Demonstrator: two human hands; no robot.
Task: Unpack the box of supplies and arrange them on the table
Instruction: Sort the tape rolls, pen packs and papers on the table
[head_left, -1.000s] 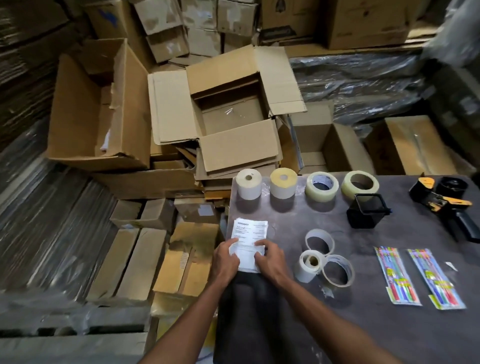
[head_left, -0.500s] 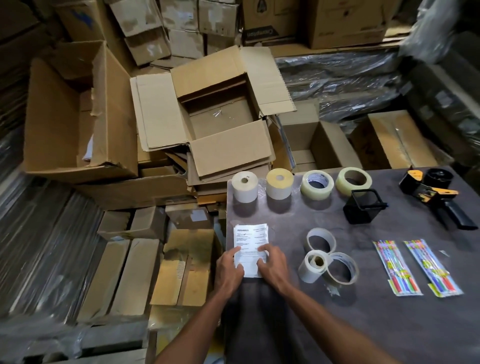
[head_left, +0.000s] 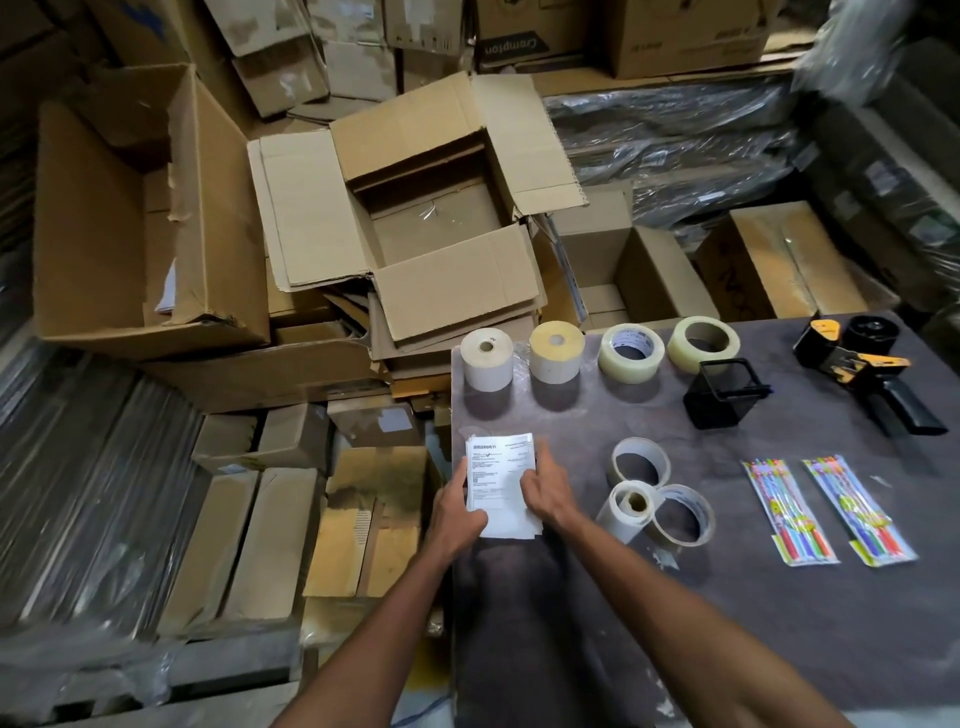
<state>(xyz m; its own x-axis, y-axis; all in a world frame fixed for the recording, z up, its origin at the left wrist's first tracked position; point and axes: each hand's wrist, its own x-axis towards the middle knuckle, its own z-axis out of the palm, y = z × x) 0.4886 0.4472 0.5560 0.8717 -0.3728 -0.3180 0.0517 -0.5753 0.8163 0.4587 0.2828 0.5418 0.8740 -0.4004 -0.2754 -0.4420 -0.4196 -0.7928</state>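
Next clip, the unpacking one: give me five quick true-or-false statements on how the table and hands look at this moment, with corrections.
1. Both hands hold the printed invoice sheet. True: left hand and right hand grip its edges.
2. Four rolls stand in a row at the table's far edge. True.
3. The open cardboard box sits on the table. False: it rests on stacked cardboard beyond the table.
4. Three pen packs lie on the table. False: two pen packs.
5. The tape dispenser is in the right hand. False: it lies untouched.

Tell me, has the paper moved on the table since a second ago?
No. The paper still lies near the table's left edge, the same gap from the white roll.
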